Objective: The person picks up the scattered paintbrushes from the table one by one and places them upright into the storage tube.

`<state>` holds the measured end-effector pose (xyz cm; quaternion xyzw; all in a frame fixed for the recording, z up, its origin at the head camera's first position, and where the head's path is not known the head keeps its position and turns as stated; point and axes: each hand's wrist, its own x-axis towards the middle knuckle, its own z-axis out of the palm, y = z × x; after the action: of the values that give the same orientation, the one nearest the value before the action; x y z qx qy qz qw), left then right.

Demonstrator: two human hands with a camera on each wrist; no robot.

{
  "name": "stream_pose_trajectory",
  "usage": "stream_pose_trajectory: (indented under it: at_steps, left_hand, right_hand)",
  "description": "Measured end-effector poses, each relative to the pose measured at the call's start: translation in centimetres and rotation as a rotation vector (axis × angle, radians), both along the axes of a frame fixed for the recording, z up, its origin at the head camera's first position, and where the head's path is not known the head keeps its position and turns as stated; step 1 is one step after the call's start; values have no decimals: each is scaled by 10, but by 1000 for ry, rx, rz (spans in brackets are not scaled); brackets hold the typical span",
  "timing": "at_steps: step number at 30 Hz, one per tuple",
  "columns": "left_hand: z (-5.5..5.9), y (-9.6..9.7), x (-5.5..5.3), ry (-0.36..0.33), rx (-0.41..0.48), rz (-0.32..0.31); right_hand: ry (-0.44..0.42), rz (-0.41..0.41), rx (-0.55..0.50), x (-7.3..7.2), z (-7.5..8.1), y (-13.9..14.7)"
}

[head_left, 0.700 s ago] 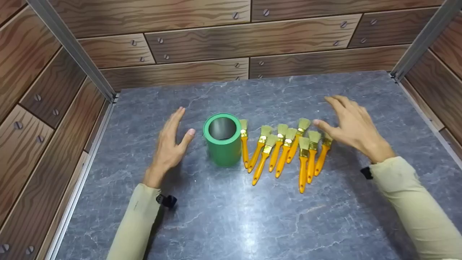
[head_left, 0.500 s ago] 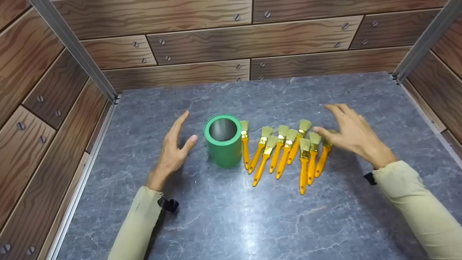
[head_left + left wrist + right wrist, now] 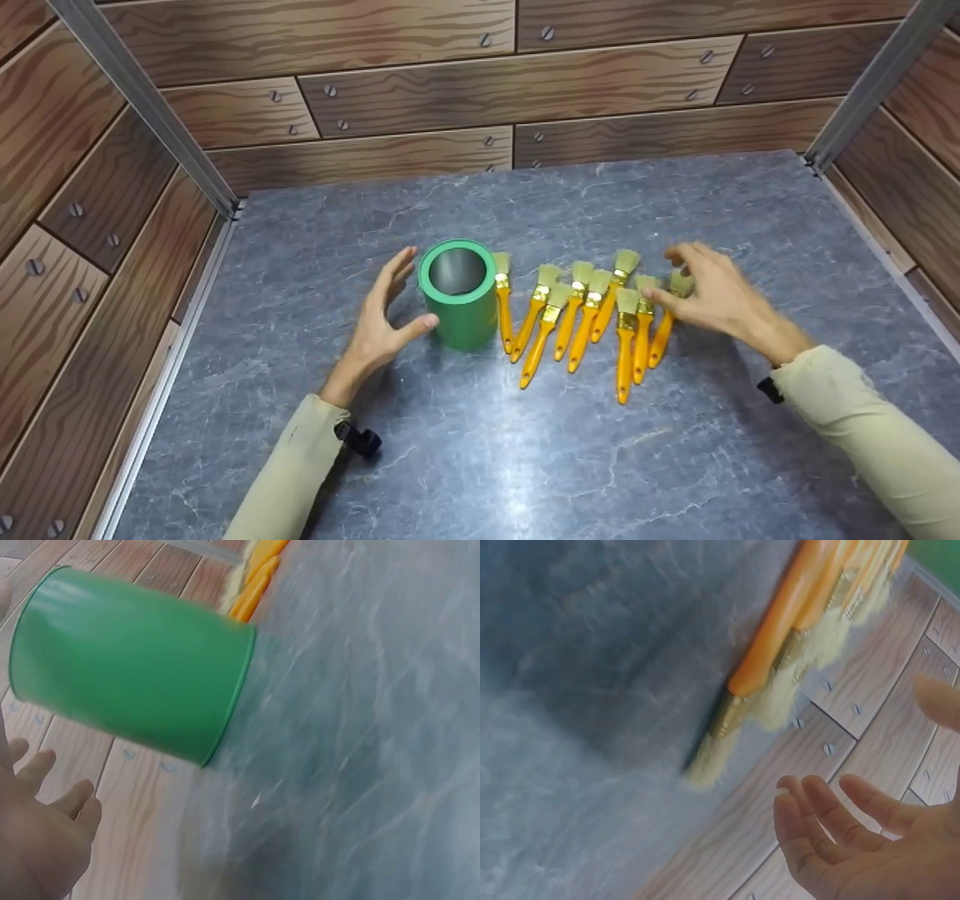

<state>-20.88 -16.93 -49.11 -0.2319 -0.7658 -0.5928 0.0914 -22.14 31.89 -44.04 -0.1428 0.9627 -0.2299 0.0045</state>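
Observation:
A green cylindrical can stands upright on the table, its open top showing a dark inside. My left hand is spread at the can's left side, thumb in front and fingers behind; in the left wrist view the fingers are apart from the green wall. To the can's right lie several paintbrushes with orange handles and pale bristles, bristle ends pointing away from me. My right hand hovers over the rightmost paintbrush, fingers loosely bent and holding nothing, thumb overlapping the bristles in the head view.
The grey marbled table is bounded by wood-print panels at the back and both sides. Metal posts rise at the two back corners. Dark cameras are strapped to my wrists.
My left hand has moved right, close to the can. My right hand has come nearer to me and lower over the rightmost paintbrush, its fingers bending more. The can and paintbrushes stay put.

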Motion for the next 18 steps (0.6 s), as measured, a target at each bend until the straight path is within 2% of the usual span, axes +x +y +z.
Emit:
stream_pose_trajectory:
  at_steps: [8, 14, 18]
  left_hand:
    - [-10, 13, 6, -124, 9, -23]
    - [-23, 21, 5, -153, 26, -71]
    - [-29, 25, 6, -180, 42, -74]
  right_hand:
    - [-8, 0, -70, 6, -15, 3]
    - [-2, -25, -75, 12, -26, 7]
    - [-48, -63, -53, 12, -29, 8]
